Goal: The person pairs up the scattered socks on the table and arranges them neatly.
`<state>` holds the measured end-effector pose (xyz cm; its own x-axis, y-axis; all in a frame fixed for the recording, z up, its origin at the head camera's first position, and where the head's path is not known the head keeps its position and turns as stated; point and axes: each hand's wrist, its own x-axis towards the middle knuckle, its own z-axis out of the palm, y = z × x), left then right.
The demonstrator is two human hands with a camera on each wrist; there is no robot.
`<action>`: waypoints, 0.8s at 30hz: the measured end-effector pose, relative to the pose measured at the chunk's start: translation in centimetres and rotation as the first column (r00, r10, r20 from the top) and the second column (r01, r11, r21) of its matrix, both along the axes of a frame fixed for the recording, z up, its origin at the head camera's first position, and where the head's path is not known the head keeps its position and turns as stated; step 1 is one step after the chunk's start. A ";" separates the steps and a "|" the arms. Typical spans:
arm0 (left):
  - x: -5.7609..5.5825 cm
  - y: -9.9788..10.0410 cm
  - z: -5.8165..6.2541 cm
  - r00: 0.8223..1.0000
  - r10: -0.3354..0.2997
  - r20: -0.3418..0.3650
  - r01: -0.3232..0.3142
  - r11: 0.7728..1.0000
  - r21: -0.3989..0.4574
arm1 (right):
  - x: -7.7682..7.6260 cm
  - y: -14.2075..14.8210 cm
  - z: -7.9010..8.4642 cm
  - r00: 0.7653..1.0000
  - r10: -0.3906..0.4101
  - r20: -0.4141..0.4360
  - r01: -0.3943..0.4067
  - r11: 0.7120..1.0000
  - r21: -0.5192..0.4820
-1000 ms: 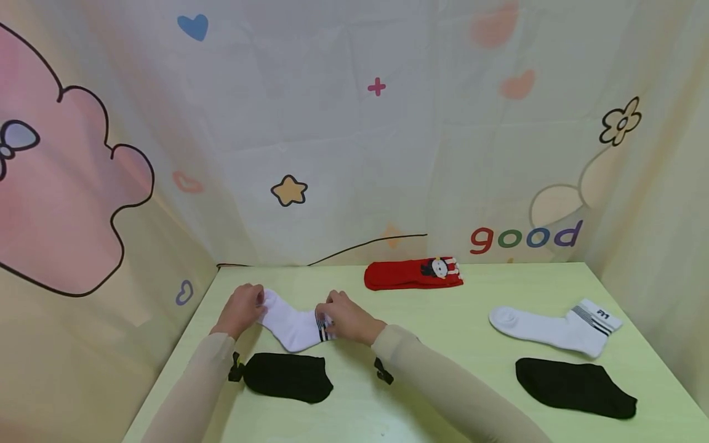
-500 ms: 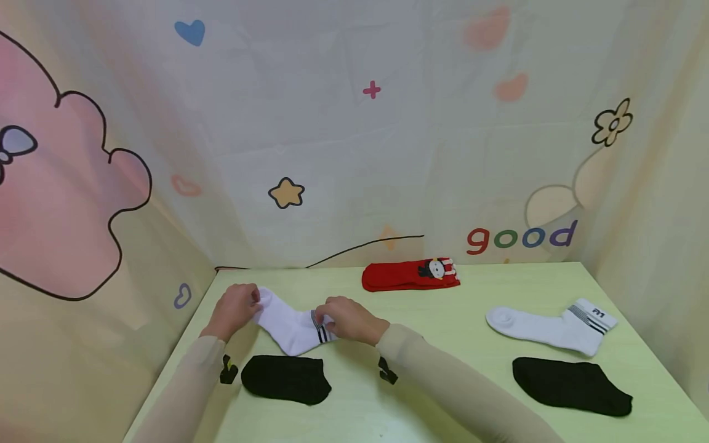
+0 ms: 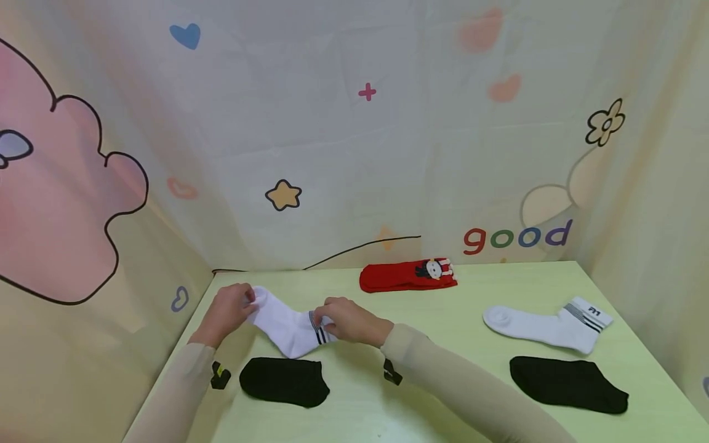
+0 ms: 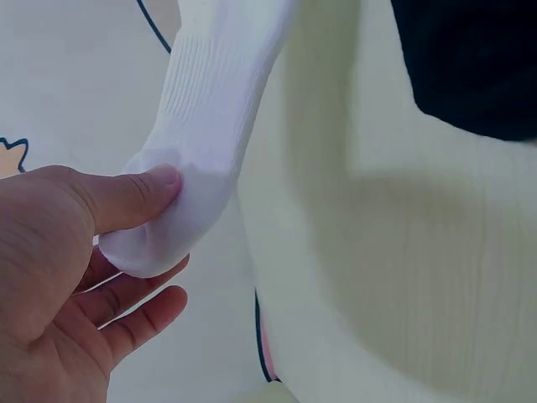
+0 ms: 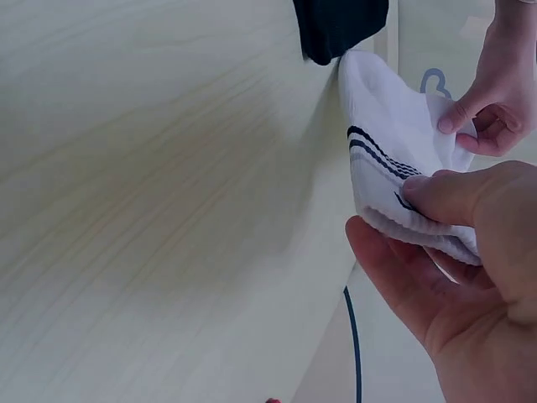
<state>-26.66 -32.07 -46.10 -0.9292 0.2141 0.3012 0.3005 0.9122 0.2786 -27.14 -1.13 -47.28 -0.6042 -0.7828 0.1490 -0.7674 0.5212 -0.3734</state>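
Between the two hands stretches a white ankle sock (image 3: 281, 326) with dark stripes at its cuff. My left hand (image 3: 226, 312) pinches the toe end, thumb on top and fingers beneath, as the left wrist view shows. At the cuff, my right hand (image 3: 352, 320) holds the striped band (image 5: 382, 155) between thumb and fingers. A black sock (image 3: 284, 381) lies flat on the table just in front of the white one. In the right wrist view the white sock's heel side reaches close to the black sock (image 5: 340, 25).
A second white striped sock (image 3: 540, 326) and a second black sock (image 3: 569, 384) lie on the right of the pale table (image 3: 443, 344). Red socks (image 3: 407, 277) with a cartoon figure lie at the back, near the printed curtain (image 3: 332, 135).
My left hand has shifted a little left with the toe end, and the white sock is drawn slightly straighter. The right hand keeps its hold at the cuff. The head view has shifted slightly.
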 end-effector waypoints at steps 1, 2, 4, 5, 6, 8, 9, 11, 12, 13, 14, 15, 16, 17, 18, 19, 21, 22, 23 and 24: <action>0.1 0.0 0.1 1.000 -0.005 -0.009 0.005 1.000 0.004 | 0.0 0.1 0.1 1.000 0.005 -0.005 -0.005 1.000 -0.004; 0.1 0.0 0.2 1.000 -0.010 -0.020 0.010 1.000 0.004 | 0.1 0.2 0.2 1.000 0.010 -0.012 -0.010 1.000 -0.008; 0.3 -0.1 0.3 0.999 -0.018 -0.040 0.018 1.000 0.006 | 0.2 0.4 0.4 0.999 0.017 -0.028 -0.018 1.000 -0.016; 0.3 -0.1 0.4 0.999 -0.022 -0.049 0.023 1.000 0.006 | 0.2 0.5 0.6 0.999 0.018 -0.035 -0.018 1.000 -0.020; 0.4 -0.1 0.5 0.998 -0.026 -0.057 0.026 1.000 0.008 | 0.2 0.6 0.7 0.999 0.015 -0.042 -0.016 1.000 -0.022; 0.5 -0.1 0.7 0.997 -0.034 -0.072 0.035 0.999 0.012 | 0.2 0.9 1.1 0.999 0.003 -0.046 -0.004 1.000 -0.025; 0.5 -0.1 0.8 0.996 -0.039 -0.078 0.040 0.999 0.017 | 0.3 1.1 1.3 0.999 -0.003 -0.044 0.002 1.000 -0.025; 0.6 0.0 1.0 0.995 -0.047 -0.089 0.049 0.998 0.026 | 0.3 1.4 1.5 0.999 -0.017 -0.033 0.016 0.999 -0.032; 0.7 0.0 1.1 0.995 -0.049 -0.092 0.052 0.998 0.030 | 0.3 1.5 1.7 0.999 -0.024 -0.025 0.023 0.999 -0.036; 0.8 0.1 1.2 0.994 -0.052 -0.096 0.055 0.998 0.035 | 0.3 1.7 1.8 0.999 -0.028 -0.020 0.027 0.999 -0.040; 0.8 0.1 1.2 0.994 -0.052 -0.100 0.057 0.998 0.040 | 0.3 1.8 1.9 0.999 -0.029 -0.017 0.028 0.999 -0.046; 0.9 0.2 1.3 0.993 -0.051 -0.102 0.056 0.997 0.045 | 0.3 2.0 2.0 0.999 -0.030 -0.013 0.029 0.998 -0.053; 0.9 0.2 1.4 0.993 -0.051 -0.105 0.057 0.997 0.051 | 0.3 2.1 2.1 0.999 -0.031 -0.011 0.030 0.998 -0.060; 0.9 0.2 1.5 0.993 -0.051 -0.106 0.057 0.997 0.056 | 0.4 2.3 2.3 0.999 -0.032 -0.010 0.032 0.997 -0.065; 0.9 0.3 1.5 0.993 -0.049 -0.108 0.056 0.997 0.062 | 0.4 2.4 2.4 0.999 -0.033 -0.010 0.033 0.997 -0.072; 0.9 0.4 1.6 0.992 -0.049 -0.113 0.057 0.996 0.067 | 0.4 2.6 2.6 0.999 -0.032 -0.012 0.031 0.996 -0.081; 1.0 0.6 1.8 0.992 -0.048 -0.119 0.058 0.996 0.074 | 0.5 2.9 2.9 0.999 -0.033 -0.013 0.031 0.995 -0.099; 1.0 0.7 1.9 0.991 -0.049 -0.121 0.059 0.995 0.078 | 0.5 3.0 3.1 0.999 -0.032 -0.014 0.031 0.994 -0.109; 1.0 0.8 2.0 0.991 -0.048 -0.124 0.058 0.995 0.079 | 0.5 3.2 3.2 0.999 -0.033 -0.013 0.031 0.993 -0.117; 1.1 0.9 2.1 0.991 -0.048 -0.125 0.058 0.995 0.081 | 0.5 3.3 3.4 0.999 -0.033 -0.016 0.030 0.992 -0.123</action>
<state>-25.58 -31.22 -44.05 -0.8723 0.2309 0.4310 0.3842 0.8689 0.3120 -26.59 2.17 -43.90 -0.6246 -0.7387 0.2535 -0.7584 0.4964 -0.4224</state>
